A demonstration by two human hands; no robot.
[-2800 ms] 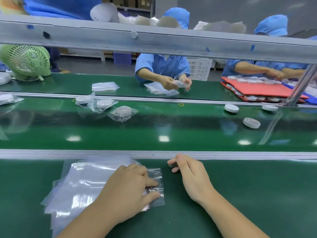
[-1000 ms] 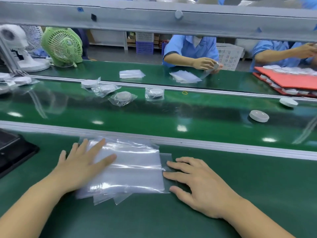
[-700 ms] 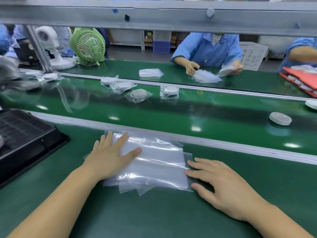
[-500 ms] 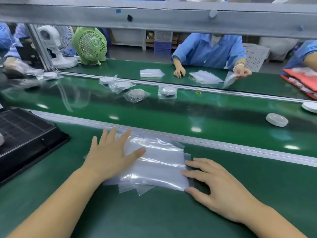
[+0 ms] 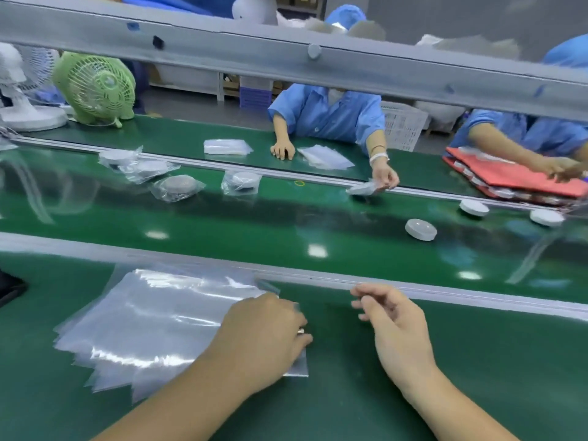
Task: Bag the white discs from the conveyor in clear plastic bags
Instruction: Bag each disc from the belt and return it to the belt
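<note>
A stack of clear plastic bags [image 5: 152, 316] lies fanned on the green table in front of me. My left hand [image 5: 264, 338] lies on the stack's right end, with fingers and thumb curled at the edge of the top bag. Just to its right, my right hand [image 5: 393, 323] hovers off the bags, loosely curled and holding nothing. Three bare white discs [image 5: 420, 229] [image 5: 474, 207] [image 5: 546, 217] sit on the conveyor belt [image 5: 286, 224] at the right. Several bagged discs [image 5: 179, 186] lie on the belt further left.
A grey rail [image 5: 286, 55] crosses overhead. Workers in blue sit opposite; one hand [image 5: 385, 176] holds a bagged disc at the belt's far edge. Red trays [image 5: 515, 179] stand at far right, two fans [image 5: 95, 87] at far left, and a black tray corner [image 5: 9, 288] at my left.
My left hand slid from the stack's left part to its right end and curled its fingers. My right hand came off the bag edge and curled loosely. The view swung right.
</note>
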